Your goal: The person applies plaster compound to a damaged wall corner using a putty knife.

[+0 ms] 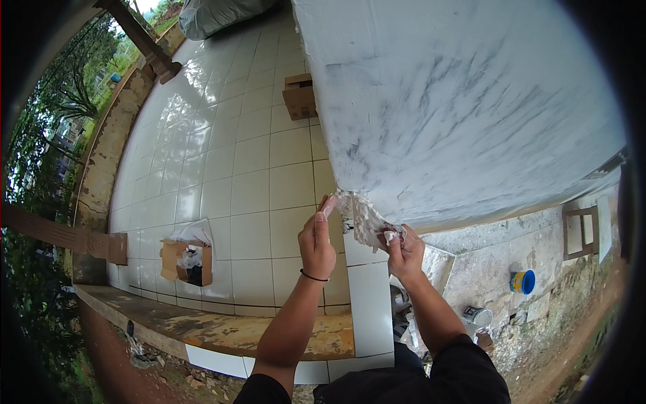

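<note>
My right hand (406,254) is closed on a flat scraper-like tool (368,221) thickly coated in white putty. Its blade lies close to the lower corner of the white wall (431,114), and putty also smears my right fingers. My left hand (317,244), with a dark band at the wrist, is raised beside that same corner, left of the tool. Its thumb and fingers come together, and whitish putty shows at the fingertips. Whatever they may pinch is too small to make out. Grey streaks run across the wall's white coat.
An open cardboard box (196,261) with plastic inside sits on the tiled floor (235,168); another box (299,96) stands against the wall. A low ledge (269,334) borders the tiles. Below right are a blue-and-yellow bucket (522,282), a pale bucket (478,316) and a wooden frame (581,232).
</note>
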`<action>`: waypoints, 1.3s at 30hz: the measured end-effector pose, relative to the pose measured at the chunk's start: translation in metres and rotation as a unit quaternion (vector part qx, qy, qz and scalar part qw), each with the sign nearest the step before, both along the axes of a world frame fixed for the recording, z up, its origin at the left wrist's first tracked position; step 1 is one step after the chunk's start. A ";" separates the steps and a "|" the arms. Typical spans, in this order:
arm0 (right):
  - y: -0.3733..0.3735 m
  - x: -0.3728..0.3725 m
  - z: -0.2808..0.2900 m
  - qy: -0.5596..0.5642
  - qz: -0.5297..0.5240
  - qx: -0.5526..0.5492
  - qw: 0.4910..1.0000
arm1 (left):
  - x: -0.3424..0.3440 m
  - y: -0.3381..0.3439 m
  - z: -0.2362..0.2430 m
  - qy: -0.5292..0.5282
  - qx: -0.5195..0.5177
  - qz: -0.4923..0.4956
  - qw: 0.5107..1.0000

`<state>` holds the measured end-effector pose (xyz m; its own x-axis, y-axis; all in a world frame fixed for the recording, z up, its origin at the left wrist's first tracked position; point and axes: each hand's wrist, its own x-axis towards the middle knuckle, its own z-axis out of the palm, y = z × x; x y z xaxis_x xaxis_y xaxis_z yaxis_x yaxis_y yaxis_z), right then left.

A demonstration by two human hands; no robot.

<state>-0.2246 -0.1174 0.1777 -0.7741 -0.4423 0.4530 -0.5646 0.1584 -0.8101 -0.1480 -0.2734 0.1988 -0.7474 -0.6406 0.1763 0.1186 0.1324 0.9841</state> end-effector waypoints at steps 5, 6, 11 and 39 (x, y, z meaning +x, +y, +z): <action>-0.007 -0.009 -0.006 0.051 0.010 0.017 0.998 | -0.003 0.003 -0.002 0.015 -0.074 0.017 0.997; -0.008 -0.009 -0.010 0.065 0.006 0.024 0.998 | -0.003 0.003 -0.005 0.021 -0.077 0.019 0.997; -0.010 -0.008 -0.011 0.150 -0.003 0.057 0.987 | -0.001 0.005 -0.011 0.032 -0.049 0.026 0.998; -0.009 0.001 -0.012 0.128 -0.021 0.048 0.990 | -0.001 0.016 -0.017 0.063 -0.092 0.052 0.992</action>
